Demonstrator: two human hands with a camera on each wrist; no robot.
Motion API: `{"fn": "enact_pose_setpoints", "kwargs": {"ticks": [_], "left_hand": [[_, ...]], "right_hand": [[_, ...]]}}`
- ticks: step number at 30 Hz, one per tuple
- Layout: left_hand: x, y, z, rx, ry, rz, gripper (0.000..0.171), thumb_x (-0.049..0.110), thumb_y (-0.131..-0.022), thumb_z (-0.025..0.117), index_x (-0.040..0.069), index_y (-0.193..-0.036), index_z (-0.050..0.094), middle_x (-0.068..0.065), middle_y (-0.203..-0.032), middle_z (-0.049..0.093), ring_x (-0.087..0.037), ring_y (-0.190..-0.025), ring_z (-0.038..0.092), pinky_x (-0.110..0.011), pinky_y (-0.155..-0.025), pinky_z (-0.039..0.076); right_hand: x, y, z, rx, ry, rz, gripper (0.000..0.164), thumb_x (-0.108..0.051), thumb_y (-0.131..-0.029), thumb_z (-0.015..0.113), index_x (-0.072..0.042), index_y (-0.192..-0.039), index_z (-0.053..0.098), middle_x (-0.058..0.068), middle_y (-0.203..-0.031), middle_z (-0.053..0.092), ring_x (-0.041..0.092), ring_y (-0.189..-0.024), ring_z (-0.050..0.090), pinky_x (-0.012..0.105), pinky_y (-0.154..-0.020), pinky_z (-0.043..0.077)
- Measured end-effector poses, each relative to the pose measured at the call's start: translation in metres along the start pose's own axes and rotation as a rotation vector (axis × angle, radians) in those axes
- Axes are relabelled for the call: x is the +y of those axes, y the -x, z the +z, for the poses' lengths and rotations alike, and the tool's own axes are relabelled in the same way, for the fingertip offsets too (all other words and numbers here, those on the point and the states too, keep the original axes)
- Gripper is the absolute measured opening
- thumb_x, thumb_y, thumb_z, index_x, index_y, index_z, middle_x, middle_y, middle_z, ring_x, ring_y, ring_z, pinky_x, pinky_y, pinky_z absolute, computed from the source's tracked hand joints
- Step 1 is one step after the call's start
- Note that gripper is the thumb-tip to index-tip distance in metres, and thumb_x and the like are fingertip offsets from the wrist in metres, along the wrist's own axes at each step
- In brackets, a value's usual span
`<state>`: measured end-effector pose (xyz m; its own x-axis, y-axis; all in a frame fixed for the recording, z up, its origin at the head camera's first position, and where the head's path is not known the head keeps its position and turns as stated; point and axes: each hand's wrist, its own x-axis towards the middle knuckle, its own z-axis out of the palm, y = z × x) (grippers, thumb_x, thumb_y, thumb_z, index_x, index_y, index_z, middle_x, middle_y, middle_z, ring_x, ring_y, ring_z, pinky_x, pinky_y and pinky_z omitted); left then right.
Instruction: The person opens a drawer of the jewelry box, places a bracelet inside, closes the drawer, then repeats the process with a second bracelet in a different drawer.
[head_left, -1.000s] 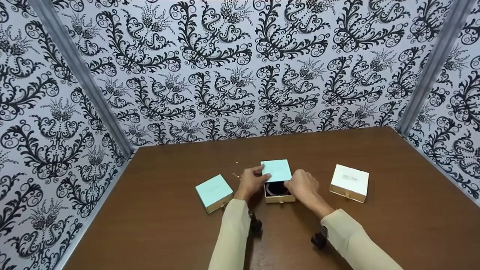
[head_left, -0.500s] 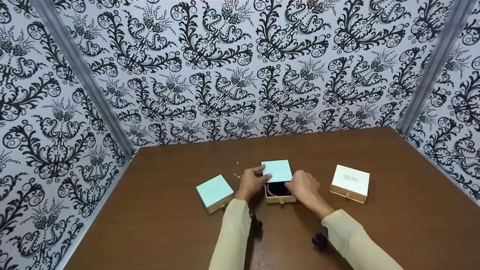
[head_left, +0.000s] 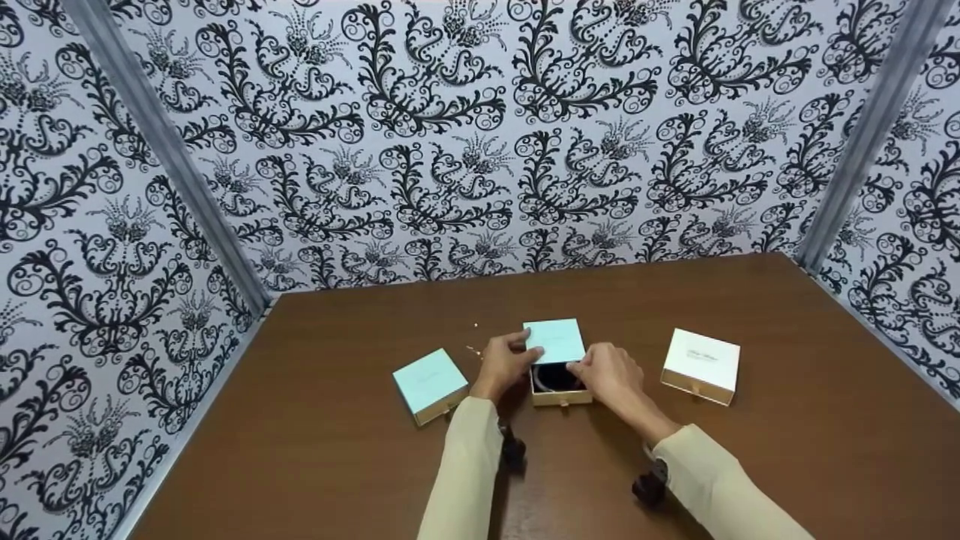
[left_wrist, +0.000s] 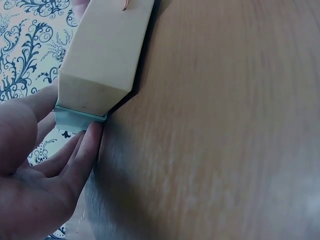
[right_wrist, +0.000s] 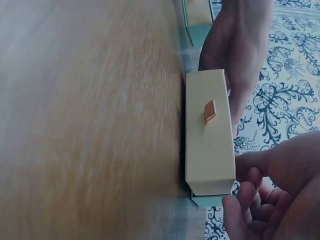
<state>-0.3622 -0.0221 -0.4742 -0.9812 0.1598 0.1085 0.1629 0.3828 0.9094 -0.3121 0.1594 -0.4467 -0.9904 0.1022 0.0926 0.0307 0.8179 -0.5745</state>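
In the head view, a small drawer-style jewelry box with a pale teal sleeve (head_left: 555,339) sits mid-table, its cream drawer (head_left: 549,400) pulled partway out toward me. A dark interior shows, with a greyish curved band (head_left: 541,379), bracelet-like, along its left side. My left hand (head_left: 502,369) grips the sleeve's left side, thumb on top. At the drawer's right inner edge is my right hand (head_left: 611,373), fingers curled and thumb near the index finger; I cannot tell whether they pinch anything. The right wrist view shows the drawer's tan pull tab (right_wrist: 209,112) and those fingers beside the drawer.
Left of my left hand stands another teal box (head_left: 430,381), turned at an angle. A white box (head_left: 701,358) with dark lettering is at the right. Small gold-coloured bits (head_left: 474,351) lie behind the left hand. Patterned walls (head_left: 480,150) border the brown table (head_left: 337,472).
My right hand has shifted slightly at the drawer, its wrist and forearm moving a little right and toward me. The left hand and the boxes stay in place.
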Motion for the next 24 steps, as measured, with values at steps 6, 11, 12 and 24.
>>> {"fn": "enact_pose_setpoints", "kwargs": {"ticks": [6,11,12,24], "left_hand": [[0.0,0.001,0.001,0.01,-0.022,-0.001,0.047,0.02,-0.093,0.072,0.006,-0.137,0.061,-0.018,-0.128,0.068,-0.028,-0.118,0.065,-0.037,-0.093,0.055],[0.0,0.001,0.0,0.01,-0.007,-0.011,0.047,0.021,-0.093,0.072,0.006,-0.137,0.061,-0.018,-0.129,0.068,-0.028,-0.12,0.064,-0.04,-0.096,0.054],[0.0,0.0,0.0,0.009,-0.003,-0.014,0.047,0.021,-0.093,0.072,0.006,-0.137,0.061,-0.018,-0.129,0.067,-0.028,-0.12,0.064,-0.04,-0.096,0.054],[0.001,0.0,0.0,0.014,-0.022,-0.003,0.047,0.02,-0.093,0.072,0.005,-0.136,0.061,-0.018,-0.127,0.068,-0.028,-0.119,0.065,-0.037,-0.092,0.055]], "right_hand": [[0.001,0.013,-0.001,0.007,-0.061,-0.009,0.024,-0.033,-0.094,0.069,-0.011,-0.085,0.068,0.003,-0.077,0.067,0.019,-0.068,0.058,0.04,-0.063,0.046],[-0.002,0.023,-0.001,-0.007,-0.101,-0.011,0.024,-0.033,-0.095,0.066,-0.01,-0.086,0.067,0.002,-0.076,0.064,0.017,-0.067,0.054,0.032,-0.059,0.039],[-0.003,0.025,-0.002,-0.011,-0.11,-0.011,0.024,-0.032,-0.094,0.067,-0.01,-0.085,0.067,0.001,-0.075,0.063,0.016,-0.066,0.054,0.031,-0.059,0.039],[0.0,0.042,0.003,-0.152,-0.286,0.036,0.03,-0.028,-0.095,0.067,-0.009,-0.073,0.072,0.002,-0.048,0.055,0.009,-0.037,0.044,0.022,-0.039,0.038]]}}
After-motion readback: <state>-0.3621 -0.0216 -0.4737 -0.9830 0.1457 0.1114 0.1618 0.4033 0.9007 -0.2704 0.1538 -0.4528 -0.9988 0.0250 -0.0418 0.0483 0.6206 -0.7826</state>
